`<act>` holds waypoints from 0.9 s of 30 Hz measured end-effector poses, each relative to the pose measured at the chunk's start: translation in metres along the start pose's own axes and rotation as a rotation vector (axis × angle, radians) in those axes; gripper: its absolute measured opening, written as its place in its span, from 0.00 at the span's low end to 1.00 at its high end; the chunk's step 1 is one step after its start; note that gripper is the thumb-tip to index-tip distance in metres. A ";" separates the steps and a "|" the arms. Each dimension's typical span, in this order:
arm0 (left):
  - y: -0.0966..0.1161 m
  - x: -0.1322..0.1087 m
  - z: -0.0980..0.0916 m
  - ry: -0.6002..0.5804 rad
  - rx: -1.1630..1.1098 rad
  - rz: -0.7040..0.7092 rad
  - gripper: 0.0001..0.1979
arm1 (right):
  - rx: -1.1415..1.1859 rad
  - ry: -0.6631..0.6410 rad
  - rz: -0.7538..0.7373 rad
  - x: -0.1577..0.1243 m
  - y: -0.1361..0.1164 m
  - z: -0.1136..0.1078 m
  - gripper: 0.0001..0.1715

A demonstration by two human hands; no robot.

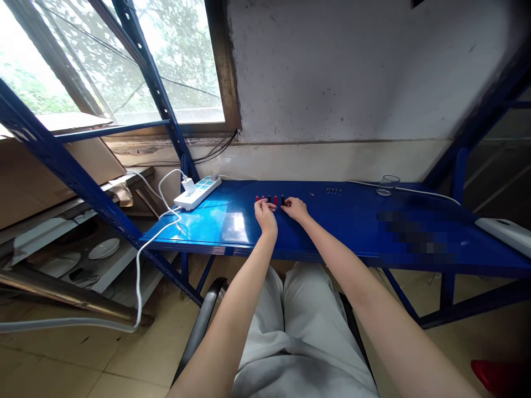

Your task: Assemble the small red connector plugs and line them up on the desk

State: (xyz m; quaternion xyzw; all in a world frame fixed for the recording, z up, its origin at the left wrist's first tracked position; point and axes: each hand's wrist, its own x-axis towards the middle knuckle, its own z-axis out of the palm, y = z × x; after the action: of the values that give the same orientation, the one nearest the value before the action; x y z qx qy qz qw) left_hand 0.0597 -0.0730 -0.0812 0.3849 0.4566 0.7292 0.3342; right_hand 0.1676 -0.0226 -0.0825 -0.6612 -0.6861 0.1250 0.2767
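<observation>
A short row of small red and black pieces stands on the blue metal tabletop, too small to name for certain. My right hand is closed, its fingertips pinching at the small black piece on the row's right end. Beside it stands a small red piece. My left hand is just in front of the row's left part, fingers bent together; what they hold, if anything, is hidden. Behind those fingers show another black piece and a red piece.
Several tiny metallic pieces lie toward the back of the blue tabletop. A clear glass stands at right. A white power strip with a plugged-in charger and cables sits at left. A pale device lies at the right edge.
</observation>
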 end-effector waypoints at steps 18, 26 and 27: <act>-0.001 -0.001 0.000 -0.050 0.026 -0.014 0.13 | 0.251 0.083 -0.006 -0.031 0.018 -0.031 0.15; 0.001 -0.010 -0.001 -0.275 0.148 0.011 0.19 | 0.519 0.299 -0.044 -0.066 0.036 -0.045 0.21; 0.001 -0.010 -0.001 -0.292 0.171 0.024 0.19 | 0.499 0.302 -0.057 -0.069 0.036 -0.045 0.21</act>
State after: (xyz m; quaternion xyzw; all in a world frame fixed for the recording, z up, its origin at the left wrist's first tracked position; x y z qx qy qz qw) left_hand 0.0635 -0.0828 -0.0831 0.5191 0.4588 0.6279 0.3546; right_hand 0.2201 -0.0951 -0.0797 -0.5641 -0.6034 0.1822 0.5334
